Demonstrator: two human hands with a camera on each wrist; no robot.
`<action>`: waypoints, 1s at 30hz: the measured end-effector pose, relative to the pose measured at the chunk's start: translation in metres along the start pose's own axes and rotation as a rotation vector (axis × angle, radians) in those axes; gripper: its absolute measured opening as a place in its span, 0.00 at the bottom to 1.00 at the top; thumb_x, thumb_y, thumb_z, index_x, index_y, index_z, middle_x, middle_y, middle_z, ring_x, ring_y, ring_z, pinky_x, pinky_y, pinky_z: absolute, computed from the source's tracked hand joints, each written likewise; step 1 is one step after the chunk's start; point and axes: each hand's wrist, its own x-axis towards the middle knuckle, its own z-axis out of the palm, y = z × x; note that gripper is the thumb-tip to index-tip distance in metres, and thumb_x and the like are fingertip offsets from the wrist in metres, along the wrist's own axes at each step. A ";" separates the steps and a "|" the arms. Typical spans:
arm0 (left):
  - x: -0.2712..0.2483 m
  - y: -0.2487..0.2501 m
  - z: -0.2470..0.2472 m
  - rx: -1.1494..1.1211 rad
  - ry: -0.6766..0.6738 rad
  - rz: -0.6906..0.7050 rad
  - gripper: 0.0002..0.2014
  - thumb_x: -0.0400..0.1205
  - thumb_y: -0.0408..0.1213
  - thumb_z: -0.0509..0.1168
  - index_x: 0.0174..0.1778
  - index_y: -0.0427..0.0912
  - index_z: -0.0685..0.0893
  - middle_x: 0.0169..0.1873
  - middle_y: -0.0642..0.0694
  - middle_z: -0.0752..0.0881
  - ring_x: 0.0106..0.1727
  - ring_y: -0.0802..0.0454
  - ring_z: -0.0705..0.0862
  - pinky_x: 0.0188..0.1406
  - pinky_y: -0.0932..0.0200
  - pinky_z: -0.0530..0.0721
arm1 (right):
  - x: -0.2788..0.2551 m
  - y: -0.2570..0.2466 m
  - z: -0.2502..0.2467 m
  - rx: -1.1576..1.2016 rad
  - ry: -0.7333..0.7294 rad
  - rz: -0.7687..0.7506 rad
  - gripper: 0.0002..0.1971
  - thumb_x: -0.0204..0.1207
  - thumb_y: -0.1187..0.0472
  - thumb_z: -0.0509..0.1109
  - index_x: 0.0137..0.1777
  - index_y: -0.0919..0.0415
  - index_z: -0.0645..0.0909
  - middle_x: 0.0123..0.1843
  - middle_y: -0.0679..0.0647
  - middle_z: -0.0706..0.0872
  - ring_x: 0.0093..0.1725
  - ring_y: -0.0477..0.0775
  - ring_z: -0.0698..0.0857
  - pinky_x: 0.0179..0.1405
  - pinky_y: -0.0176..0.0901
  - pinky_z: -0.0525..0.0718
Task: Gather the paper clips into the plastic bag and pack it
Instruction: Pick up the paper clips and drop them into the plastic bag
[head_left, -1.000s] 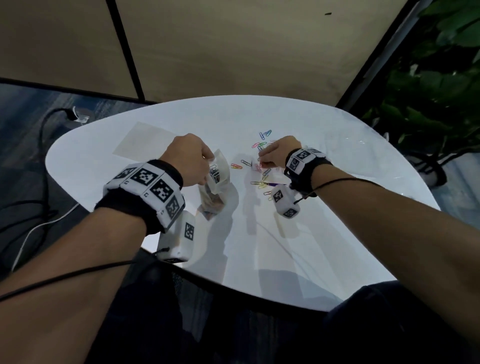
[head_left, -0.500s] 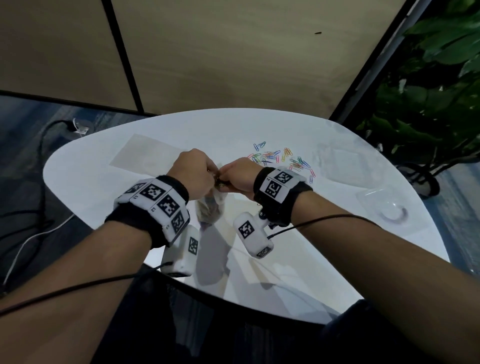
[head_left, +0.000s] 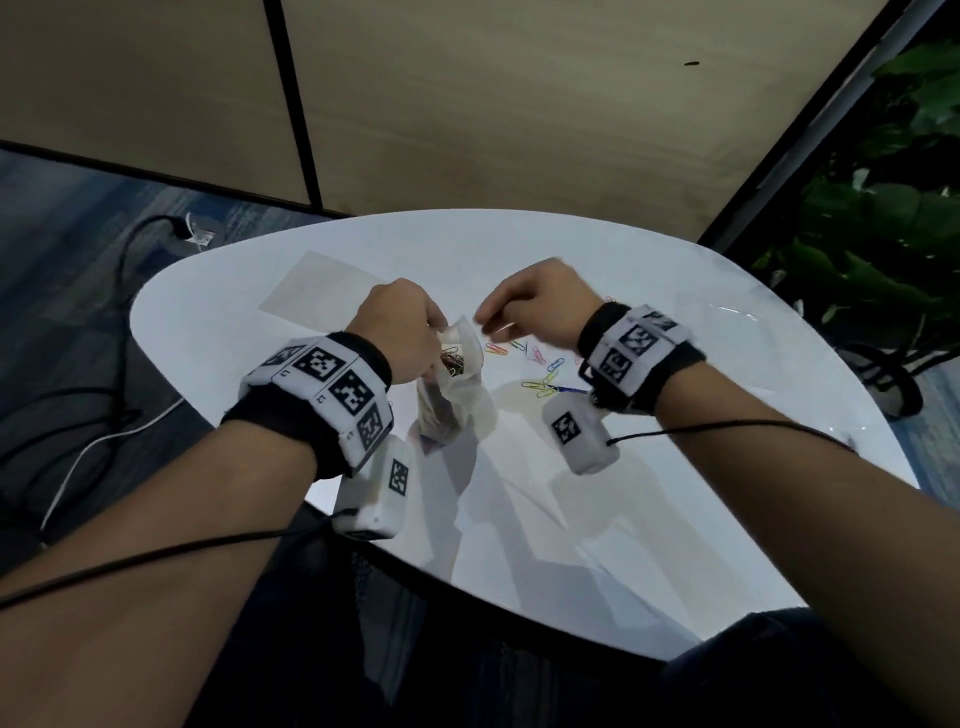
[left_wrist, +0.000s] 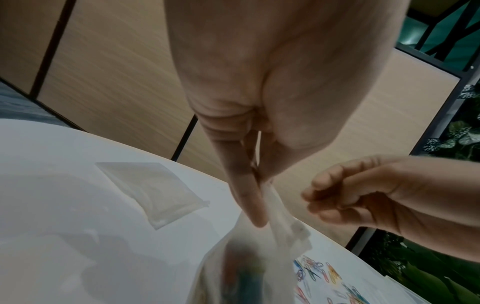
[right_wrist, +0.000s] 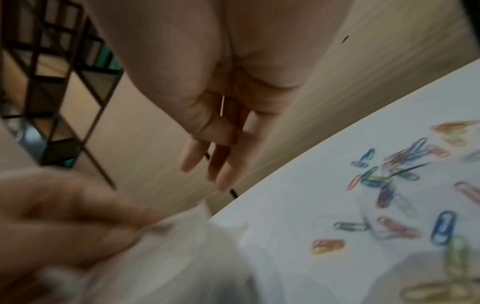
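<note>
We take the bag (head_left: 457, 384) as our landmark: it hangs upright, its bottom at or near the bench (head_left: 649, 499) nearest us, and our left hand (head_left: 397, 332) pinches one lip at the top between thumb and fingers, which we judge keeps the mouth lifted and slack so clips can drop in. Some clips already sit inside, dark through the film. Just right of the mouth, apart from it, hovers our right hand (head_left: 530, 304), fingers loosely curled toward the thumb; whether it holds a clip we cannot tell. Beyond and right of the bag, the loose clips (head_left: 540, 371) lie scattered on the bench, close under the right wrist. Farther off, left of the bag, a flat spare bag (left_wrist: 153, 191) lies unused.
</note>
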 end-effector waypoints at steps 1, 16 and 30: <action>-0.001 -0.002 -0.002 -0.003 -0.001 -0.007 0.16 0.79 0.22 0.62 0.58 0.37 0.90 0.48 0.37 0.91 0.45 0.40 0.92 0.51 0.47 0.92 | 0.007 0.007 -0.010 0.073 0.081 0.018 0.19 0.72 0.79 0.59 0.40 0.63 0.90 0.40 0.59 0.92 0.46 0.57 0.92 0.50 0.45 0.91; 0.000 -0.006 -0.010 0.037 -0.039 -0.039 0.17 0.84 0.24 0.58 0.62 0.36 0.87 0.42 0.37 0.91 0.35 0.45 0.93 0.46 0.52 0.92 | 0.010 0.129 0.047 -1.124 -0.300 -0.138 0.36 0.85 0.42 0.50 0.85 0.63 0.48 0.87 0.61 0.45 0.86 0.61 0.50 0.82 0.60 0.58; 0.002 -0.003 -0.005 0.036 -0.064 -0.047 0.16 0.84 0.24 0.59 0.62 0.35 0.87 0.34 0.42 0.88 0.37 0.41 0.92 0.50 0.48 0.92 | 0.004 0.200 -0.048 -1.131 0.010 0.182 0.28 0.85 0.45 0.42 0.84 0.43 0.41 0.87 0.57 0.46 0.82 0.73 0.55 0.73 0.69 0.68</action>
